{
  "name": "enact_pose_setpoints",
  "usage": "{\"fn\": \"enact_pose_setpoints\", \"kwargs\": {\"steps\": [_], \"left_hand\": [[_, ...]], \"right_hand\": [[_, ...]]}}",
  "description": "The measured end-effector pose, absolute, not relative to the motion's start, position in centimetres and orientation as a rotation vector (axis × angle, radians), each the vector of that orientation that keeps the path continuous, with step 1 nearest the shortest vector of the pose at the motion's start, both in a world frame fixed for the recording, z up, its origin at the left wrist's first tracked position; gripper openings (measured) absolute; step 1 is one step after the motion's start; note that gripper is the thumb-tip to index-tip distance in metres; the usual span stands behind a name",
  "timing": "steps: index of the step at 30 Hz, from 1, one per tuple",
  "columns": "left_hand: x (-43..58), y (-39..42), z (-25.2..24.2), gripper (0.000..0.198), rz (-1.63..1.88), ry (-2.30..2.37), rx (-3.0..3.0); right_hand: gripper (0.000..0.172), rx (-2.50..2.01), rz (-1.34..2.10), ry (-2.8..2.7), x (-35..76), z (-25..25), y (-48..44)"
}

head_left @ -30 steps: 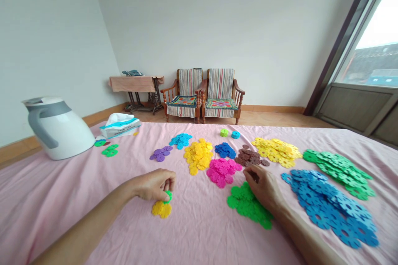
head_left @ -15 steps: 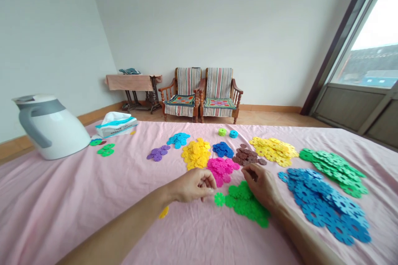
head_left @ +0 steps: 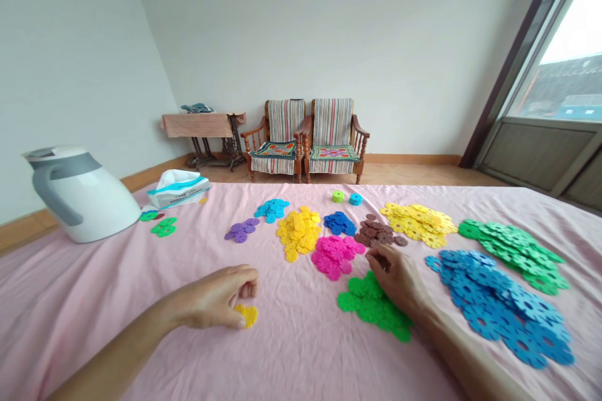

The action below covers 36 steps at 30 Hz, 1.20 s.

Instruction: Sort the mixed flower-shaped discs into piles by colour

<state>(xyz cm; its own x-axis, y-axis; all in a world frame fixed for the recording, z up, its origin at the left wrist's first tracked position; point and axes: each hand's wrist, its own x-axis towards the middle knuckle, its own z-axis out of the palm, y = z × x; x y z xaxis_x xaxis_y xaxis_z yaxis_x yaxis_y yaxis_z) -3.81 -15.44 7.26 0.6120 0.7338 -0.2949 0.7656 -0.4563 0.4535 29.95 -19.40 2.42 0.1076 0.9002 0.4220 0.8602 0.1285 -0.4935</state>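
Note:
My left hand point(head_left: 219, 297) is low over the cloth, its fingers bent and apart from the thumb. The thumb tip meets the edge of some yellow flower-shaped plastic pieces point(head_left: 251, 316), which it partly hides. My right hand point(head_left: 395, 276) is closed, thumb and fingers drawn together beside the pink pieces point(head_left: 336, 257); whether anything is between them is hidden. Under its wrist lies a heap of bright green flower-shaped pieces point(head_left: 371, 308). Brown pieces point(head_left: 376, 232) lie just beyond the right fingertips. A pile of yellow pieces point(head_left: 298, 232) sits farther back, between the hands.
Purple point(head_left: 241, 230), light blue point(head_left: 271, 209) and dark blue pieces point(head_left: 339, 223) form small piles. Larger blue point(head_left: 498, 307), green point(head_left: 512, 250) and yellow discs point(head_left: 416, 222) spread at right. A kettle point(head_left: 94, 200) and tissue pack point(head_left: 179, 191) stand left on the pink cloth point(head_left: 291, 357).
My left hand has moved left, from beside the pink and green pieces to the small yellow pieces. The single green piece left of the green heap no longer shows apart. My right hand stays put.

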Motion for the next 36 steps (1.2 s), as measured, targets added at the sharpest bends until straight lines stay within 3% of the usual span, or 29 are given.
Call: {"fn": "enact_pose_setpoints", "kwargs": {"steps": [8, 17, 28, 36], "left_hand": [[-4.0, -16.2, 7.2, 0.014, -0.066, 1.184, 2.268], [-4.2, -15.9, 6.3, 0.017, -0.032, 1.138, 2.203], [-4.0, -16.2, 5.7, 0.007, 0.048, 1.074, 2.273], [-3.6, -16.4, 6.1, 0.021, 0.006, 1.046, 2.201]], "right_hand": [[0.018, -1.635, 0.108, -1.745, 30.6, 0.1, -18.5], [0.022, -1.786, 0.073, -1.752, 29.2, 3.7, -20.0], [0.02, -1.736, 0.093, -1.761, 29.6, 2.4, -19.5], [0.019, -1.734, 0.096, -1.762, 29.7, 2.3, -19.4]]}}
